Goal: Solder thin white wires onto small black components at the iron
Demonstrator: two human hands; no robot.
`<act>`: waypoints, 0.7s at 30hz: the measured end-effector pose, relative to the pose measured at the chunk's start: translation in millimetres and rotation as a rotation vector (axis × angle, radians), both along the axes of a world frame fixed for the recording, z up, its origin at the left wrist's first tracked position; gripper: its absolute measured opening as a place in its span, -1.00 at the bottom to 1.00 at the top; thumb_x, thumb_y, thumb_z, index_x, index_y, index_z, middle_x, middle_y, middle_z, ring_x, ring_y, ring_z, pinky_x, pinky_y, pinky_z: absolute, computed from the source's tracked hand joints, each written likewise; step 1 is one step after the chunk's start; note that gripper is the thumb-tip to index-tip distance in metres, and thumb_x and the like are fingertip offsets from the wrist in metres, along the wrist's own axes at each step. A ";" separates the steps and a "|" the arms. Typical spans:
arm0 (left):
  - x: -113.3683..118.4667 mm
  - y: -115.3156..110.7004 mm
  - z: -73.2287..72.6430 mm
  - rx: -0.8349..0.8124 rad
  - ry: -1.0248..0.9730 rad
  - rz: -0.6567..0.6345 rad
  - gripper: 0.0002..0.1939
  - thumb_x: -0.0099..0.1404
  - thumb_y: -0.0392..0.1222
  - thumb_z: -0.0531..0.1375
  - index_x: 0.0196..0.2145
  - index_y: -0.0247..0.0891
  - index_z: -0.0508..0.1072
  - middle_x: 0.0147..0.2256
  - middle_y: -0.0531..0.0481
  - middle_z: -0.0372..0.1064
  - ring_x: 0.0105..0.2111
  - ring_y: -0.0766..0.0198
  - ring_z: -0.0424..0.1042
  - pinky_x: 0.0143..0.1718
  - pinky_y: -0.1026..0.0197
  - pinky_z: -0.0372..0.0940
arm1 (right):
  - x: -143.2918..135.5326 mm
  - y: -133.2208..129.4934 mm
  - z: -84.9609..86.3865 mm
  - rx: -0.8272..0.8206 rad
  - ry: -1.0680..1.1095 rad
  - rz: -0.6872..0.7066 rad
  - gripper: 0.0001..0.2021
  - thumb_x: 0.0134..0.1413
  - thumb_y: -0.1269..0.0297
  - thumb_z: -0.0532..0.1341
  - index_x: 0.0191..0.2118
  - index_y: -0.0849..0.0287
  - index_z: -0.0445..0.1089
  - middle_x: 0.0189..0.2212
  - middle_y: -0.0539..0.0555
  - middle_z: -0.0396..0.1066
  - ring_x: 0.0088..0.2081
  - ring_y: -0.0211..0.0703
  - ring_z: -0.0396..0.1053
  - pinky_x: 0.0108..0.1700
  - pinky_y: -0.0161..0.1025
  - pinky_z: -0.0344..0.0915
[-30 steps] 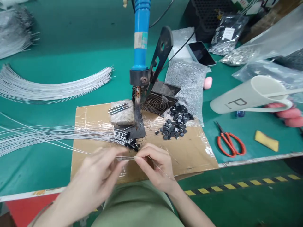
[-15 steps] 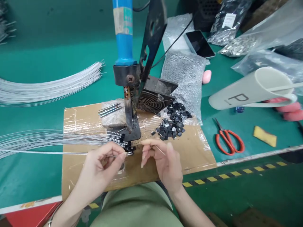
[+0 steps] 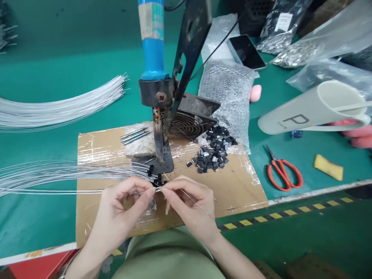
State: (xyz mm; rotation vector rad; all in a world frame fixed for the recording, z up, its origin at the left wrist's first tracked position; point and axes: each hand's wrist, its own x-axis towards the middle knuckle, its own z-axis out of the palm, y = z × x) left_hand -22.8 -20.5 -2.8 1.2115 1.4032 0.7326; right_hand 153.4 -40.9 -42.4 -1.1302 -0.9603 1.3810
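My left hand (image 3: 124, 203) pinches a pair of thin white wires (image 3: 87, 191) near their right end. Close against it, my right hand (image 3: 188, 201) is closed, thumb and forefinger meeting at the wire tips. A thin solder-like strand (image 3: 200, 208) runs across the right fingers, its end rising toward the iron's base. What exactly the right fingertips pinch is too small to tell. Behind the hands, black connectors (image 3: 157, 180) sit on the ends of a wire bundle (image 3: 110, 170). The blue-handled soldering iron (image 3: 153, 58) points down above the dark stand base (image 3: 167, 161).
Cardboard (image 3: 238, 186) lies under the work. Loose black connectors (image 3: 209, 155) are piled beside a fan (image 3: 188, 124). Rightward are red-handled scissors (image 3: 283, 174), a yellow sponge (image 3: 328, 167), a white mug (image 3: 302, 110) and a phone (image 3: 246, 51). Another wire bundle (image 3: 58, 110) lies at left.
My right hand has moved left to meet my left hand, its fingers closing from a looser pose. The view has shifted slightly.
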 end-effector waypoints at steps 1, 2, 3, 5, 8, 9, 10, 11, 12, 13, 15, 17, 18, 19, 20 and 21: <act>0.2 -0.4 0.0 0.007 -0.005 0.005 -0.90 0.38 -0.24 0.33 -0.33 -0.18 0.64 -0.44 0.06 0.56 -0.42 0.32 0.48 -0.37 0.34 0.32 | 0.2 0.3 0.5 0.004 -0.002 -0.003 -0.89 0.26 0.39 0.39 -0.31 0.13 0.67 -0.47 -0.02 0.46 -0.56 -0.35 0.41 -0.49 -0.40 0.37; -0.1 -0.7 -0.6 0.014 -0.008 -0.003 -0.91 0.37 -0.24 0.33 -0.32 -0.18 0.64 -0.44 0.06 0.56 -0.42 0.33 0.49 -0.37 0.36 0.32 | 0.4 0.5 1.0 0.007 -0.001 -0.006 -0.89 0.26 0.39 0.39 -0.31 0.13 0.67 -0.47 -0.03 0.46 -0.56 -0.36 0.41 -0.49 -0.41 0.37; -1.0 -1.0 -1.8 0.024 -0.010 -0.019 -0.91 0.37 -0.25 0.33 -0.32 -0.18 0.64 -0.43 0.07 0.56 -0.43 0.33 0.48 -0.38 0.37 0.32 | 0.6 0.7 1.4 0.008 0.000 -0.008 -0.89 0.26 0.39 0.39 -0.30 0.12 0.68 -0.47 -0.03 0.46 -0.57 -0.37 0.40 -0.49 -0.42 0.37; -3.5 -1.7 -5.3 0.027 -0.012 -0.050 -0.91 0.39 -0.24 0.33 -0.31 -0.18 0.63 -0.44 0.07 0.56 -0.46 0.36 0.45 -0.42 0.39 0.29 | 1.0 1.3 1.9 0.007 0.006 -0.011 -0.89 0.25 0.39 0.39 -0.31 0.12 0.68 -0.48 -0.03 0.46 -0.56 -0.37 0.41 -0.49 -0.43 0.38; -5.7 -3.1 -10.3 -0.002 -0.011 -0.064 -0.89 0.41 -0.18 0.33 -0.31 -0.17 0.62 -0.47 0.07 0.52 -0.51 0.38 0.37 -0.50 0.38 0.21 | 1.3 2.4 2.6 -0.014 0.028 -0.011 -0.88 0.27 0.38 0.39 -0.27 0.09 0.71 -0.46 -0.02 0.49 -0.56 -0.37 0.44 -0.47 -0.44 0.42; -5.4 -3.6 -11.0 -0.013 -0.012 -0.065 -0.88 0.41 -0.15 0.33 -0.31 -0.18 0.61 -0.47 0.07 0.51 -0.51 0.38 0.35 -0.51 0.37 0.18 | 1.3 2.6 2.9 -0.026 0.050 -0.005 -0.87 0.27 0.37 0.38 -0.25 0.07 0.72 -0.44 -0.02 0.50 -0.56 -0.37 0.46 -0.47 -0.44 0.44; -4.6 -4.2 -11.0 -0.023 -0.014 -0.066 -0.87 0.41 -0.13 0.34 -0.30 -0.18 0.61 -0.47 0.06 0.51 -0.52 0.37 0.33 -0.52 0.36 0.15 | 1.1 2.8 3.0 -0.040 0.079 0.003 -0.87 0.28 0.36 0.38 -0.23 0.05 0.73 -0.43 -0.02 0.51 -0.57 -0.38 0.46 -0.47 -0.44 0.45; -3.1 -4.8 -10.1 -0.034 -0.013 -0.058 -0.86 0.40 -0.11 0.34 -0.31 -0.19 0.61 -0.47 0.05 0.50 -0.52 0.37 0.32 -0.52 0.34 0.13 | 0.9 2.7 3.1 -0.057 0.113 0.012 -0.86 0.28 0.36 0.38 -0.21 0.03 0.74 -0.42 -0.02 0.52 -0.57 -0.39 0.46 -0.47 -0.44 0.46; -1.1 -5.4 -8.4 -0.048 -0.010 -0.042 -0.85 0.40 -0.10 0.34 -0.31 -0.19 0.61 -0.47 0.05 0.50 -0.51 0.37 0.31 -0.52 0.33 0.10 | 0.5 2.5 3.0 -0.075 0.151 0.020 -0.86 0.27 0.35 0.38 -0.21 0.02 0.74 -0.42 -0.03 0.52 -0.58 -0.39 0.45 -0.48 -0.44 0.47; 1.2 -6.0 -6.1 -0.062 -0.003 -0.021 -0.83 0.39 -0.09 0.34 -0.32 -0.20 0.60 -0.47 0.05 0.49 -0.51 0.37 0.30 -0.52 0.32 0.08 | 0.0 2.2 2.7 -0.094 0.189 0.025 -0.86 0.27 0.35 0.39 -0.21 0.01 0.75 -0.43 -0.03 0.52 -0.59 -0.40 0.45 -0.49 -0.45 0.48; 6.2 -7.0 -0.4 -0.089 0.020 0.025 -0.81 0.38 -0.08 0.33 -0.34 -0.21 0.59 -0.48 0.05 0.47 -0.51 0.38 0.28 -0.51 0.30 0.05 | -1.3 1.2 1.3 -0.134 0.265 0.030 -0.88 0.25 0.34 0.41 -0.22 0.01 0.75 -0.45 -0.04 0.53 -0.61 -0.40 0.44 -0.51 -0.45 0.48; 10.7 -7.9 4.7 -0.107 0.042 0.063 -0.81 0.37 -0.07 0.33 -0.35 -0.21 0.58 -0.47 0.05 0.48 -0.49 0.37 0.29 -0.49 0.28 0.04 | -2.7 0.1 -0.8 -0.167 0.325 0.031 -0.91 0.23 0.31 0.43 -0.23 0.02 0.75 -0.46 -0.03 0.55 -0.62 -0.40 0.44 -0.53 -0.46 0.47; 12.5 -8.2 6.6 -0.111 0.046 0.070 -0.81 0.37 -0.07 0.32 -0.35 -0.22 0.58 -0.45 0.03 0.50 -0.48 0.35 0.31 -0.48 0.27 0.05 | -3.3 -0.4 -2.1 -0.181 0.346 0.029 -0.92 0.22 0.30 0.44 -0.23 0.03 0.75 -0.47 -0.03 0.55 -0.63 -0.40 0.43 -0.54 -0.47 0.46; 13.9 -8.5 7.8 -0.112 0.048 0.075 -0.80 0.36 -0.06 0.32 -0.35 -0.22 0.58 -0.44 0.01 0.52 -0.46 0.34 0.35 -0.47 0.27 0.07 | -3.8 -0.8 -3.3 -0.193 0.360 0.028 -0.93 0.22 0.29 0.45 -0.23 0.03 0.75 -0.48 -0.03 0.56 -0.64 -0.40 0.43 -0.55 -0.47 0.45; 15.0 -8.7 8.6 -0.110 0.051 0.079 -0.81 0.36 -0.07 0.32 -0.34 -0.23 0.58 -0.42 0.00 0.54 -0.44 0.32 0.38 -0.45 0.26 0.09 | -4.2 -1.1 -4.3 -0.205 0.368 0.026 -0.93 0.21 0.28 0.46 -0.24 0.04 0.75 -0.48 -0.03 0.56 -0.64 -0.41 0.42 -0.56 -0.48 0.45; 15.7 -8.9 8.9 -0.108 0.054 0.081 -0.81 0.36 -0.07 0.32 -0.34 -0.23 0.58 -0.41 -0.02 0.55 -0.43 0.30 0.40 -0.44 0.26 0.11 | -4.4 -1.3 -5.2 -0.214 0.373 0.024 -0.94 0.21 0.27 0.46 -0.25 0.05 0.75 -0.49 -0.03 0.56 -0.64 -0.40 0.42 -0.57 -0.48 0.44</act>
